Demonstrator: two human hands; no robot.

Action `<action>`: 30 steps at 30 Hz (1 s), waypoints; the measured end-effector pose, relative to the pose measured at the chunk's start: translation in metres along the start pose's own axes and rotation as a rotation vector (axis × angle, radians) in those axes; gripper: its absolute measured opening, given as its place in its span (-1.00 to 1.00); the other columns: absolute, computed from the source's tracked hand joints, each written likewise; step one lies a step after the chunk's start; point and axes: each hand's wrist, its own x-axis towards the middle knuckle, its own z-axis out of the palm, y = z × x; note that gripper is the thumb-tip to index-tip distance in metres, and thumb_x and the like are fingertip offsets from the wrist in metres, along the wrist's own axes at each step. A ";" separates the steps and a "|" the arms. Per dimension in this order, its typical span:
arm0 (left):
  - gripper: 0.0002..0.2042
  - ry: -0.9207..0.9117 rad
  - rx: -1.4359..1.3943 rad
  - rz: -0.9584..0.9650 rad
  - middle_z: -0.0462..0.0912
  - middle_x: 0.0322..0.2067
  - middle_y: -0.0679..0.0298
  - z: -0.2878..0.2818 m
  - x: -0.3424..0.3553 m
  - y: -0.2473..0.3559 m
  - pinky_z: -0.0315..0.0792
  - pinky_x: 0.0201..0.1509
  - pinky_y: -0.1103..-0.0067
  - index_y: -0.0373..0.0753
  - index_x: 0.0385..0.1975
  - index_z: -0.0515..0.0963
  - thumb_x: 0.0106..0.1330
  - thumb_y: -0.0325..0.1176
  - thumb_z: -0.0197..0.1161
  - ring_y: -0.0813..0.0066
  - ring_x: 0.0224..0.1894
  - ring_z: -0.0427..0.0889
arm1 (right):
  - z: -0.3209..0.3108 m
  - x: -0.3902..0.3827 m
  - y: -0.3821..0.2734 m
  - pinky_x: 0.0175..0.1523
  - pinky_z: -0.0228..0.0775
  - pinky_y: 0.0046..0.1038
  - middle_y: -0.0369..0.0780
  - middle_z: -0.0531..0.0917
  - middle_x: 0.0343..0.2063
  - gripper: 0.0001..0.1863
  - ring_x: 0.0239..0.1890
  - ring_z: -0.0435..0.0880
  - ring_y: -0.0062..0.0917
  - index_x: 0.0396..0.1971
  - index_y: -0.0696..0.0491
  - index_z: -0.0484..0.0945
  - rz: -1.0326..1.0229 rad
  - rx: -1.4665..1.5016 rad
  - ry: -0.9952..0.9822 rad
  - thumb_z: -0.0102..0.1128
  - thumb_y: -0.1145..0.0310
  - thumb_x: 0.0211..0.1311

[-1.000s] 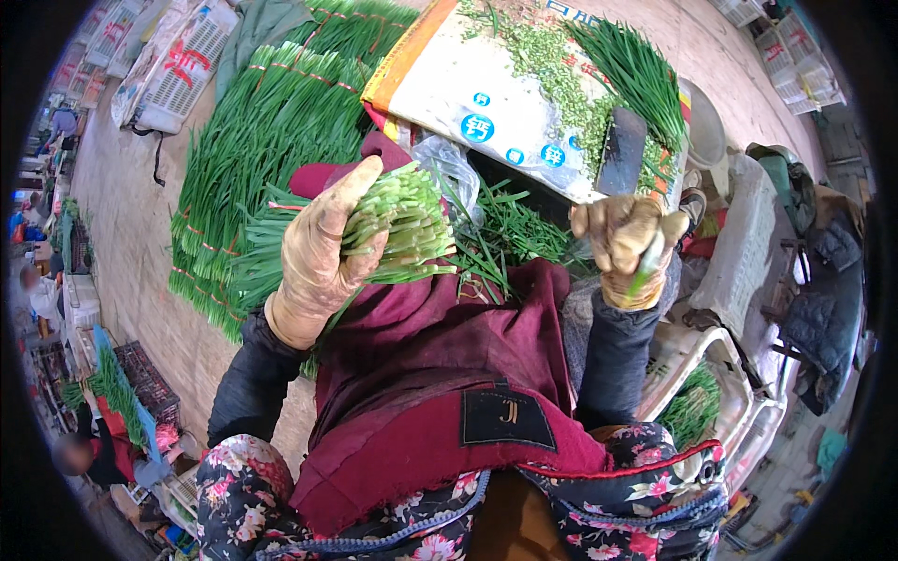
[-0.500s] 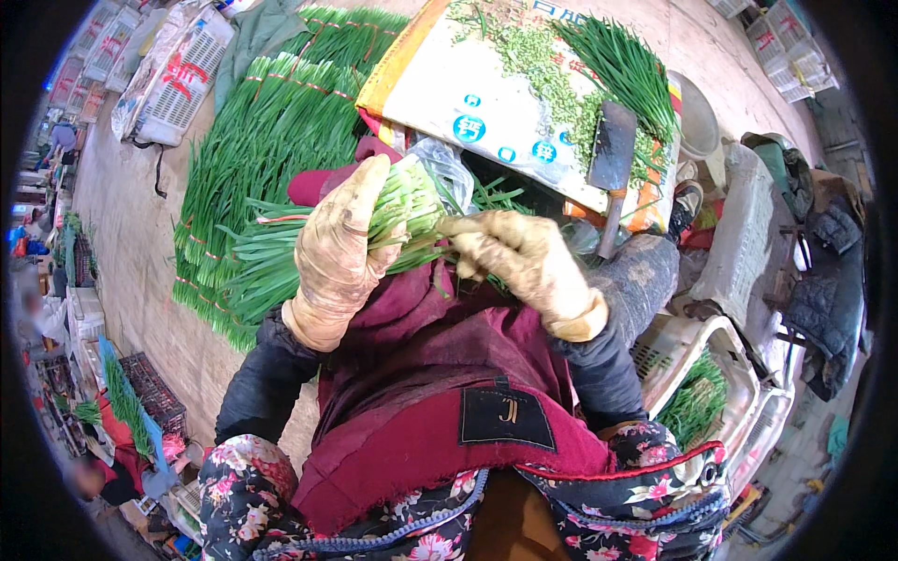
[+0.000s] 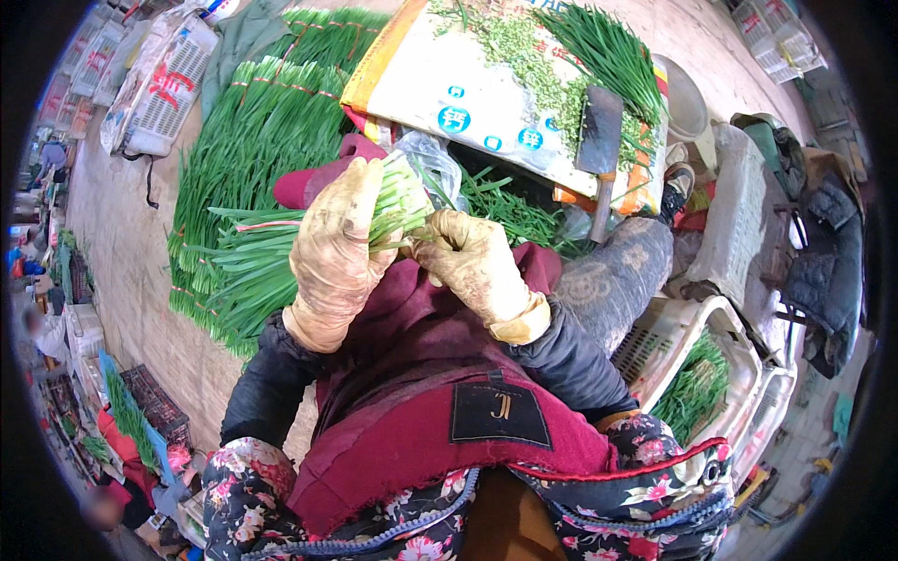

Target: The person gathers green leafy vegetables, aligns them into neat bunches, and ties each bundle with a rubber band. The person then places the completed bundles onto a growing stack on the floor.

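My left hand (image 3: pixel 339 251), in a soiled pale glove, is closed round a bunch of garlic chives (image 3: pixel 400 198). Its pale cut ends point up and right, while the green leaves (image 3: pixel 264 254) trail out to the left with a pink tie across them. My right hand (image 3: pixel 470 268), gloved alike, is pinched at the lower edge of the stems, near the left fingers. Exactly what sits between its fingertips is partly hidden. Loose chives (image 3: pixel 510 208) lie just beyond the right hand, beside a clear plastic bag (image 3: pixel 436 161).
Tied chive bundles (image 3: pixel 257 122) lie in rows at the far left. A cleaver (image 3: pixel 600 131) rests on a white sack-covered surface (image 3: pixel 402 89) with chopped bits and more chives (image 3: pixel 613 61). At the right are a crate (image 3: pixel 645 351) of greens and a grey bucket (image 3: pixel 686 103).
My right hand has moved left and slightly down, closer to my left hand, and its fingers have drawn together at the stems. The left hand keeps hold of the bunch.
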 end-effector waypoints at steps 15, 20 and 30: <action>-0.44 0.035 -0.162 -0.049 0.55 0.12 0.08 0.002 0.004 -0.015 0.45 0.16 0.35 -0.25 0.26 0.34 0.35 -0.09 0.20 0.09 0.08 0.59 | 0.005 -0.006 0.004 -0.50 0.25 -0.70 -0.26 0.68 -0.51 -0.90 -0.62 0.45 -0.77 -0.40 0.20 0.65 0.090 0.600 -0.007 0.36 0.52 0.07; -0.51 -0.001 -0.308 -0.252 0.59 0.08 0.01 -0.012 0.008 -0.021 0.49 0.14 0.41 -0.32 0.23 0.36 0.33 -0.31 0.25 0.12 0.04 0.64 | -0.019 -0.009 0.012 -0.52 0.30 -0.65 -0.16 0.68 -0.48 -0.80 -0.65 0.48 -0.69 -0.44 0.21 0.62 0.033 0.791 -0.124 0.48 0.48 -0.05; -0.53 0.029 -0.300 -0.137 0.51 0.16 -0.02 -0.011 0.001 -0.030 0.48 0.17 0.39 -0.29 0.26 0.27 0.39 -0.39 0.16 0.10 0.09 0.61 | -0.052 0.010 0.020 -0.29 0.47 -0.33 -0.19 0.68 -0.39 -0.82 -0.42 0.61 -0.29 -0.18 0.12 0.62 -0.677 -0.600 -0.124 0.16 0.49 0.23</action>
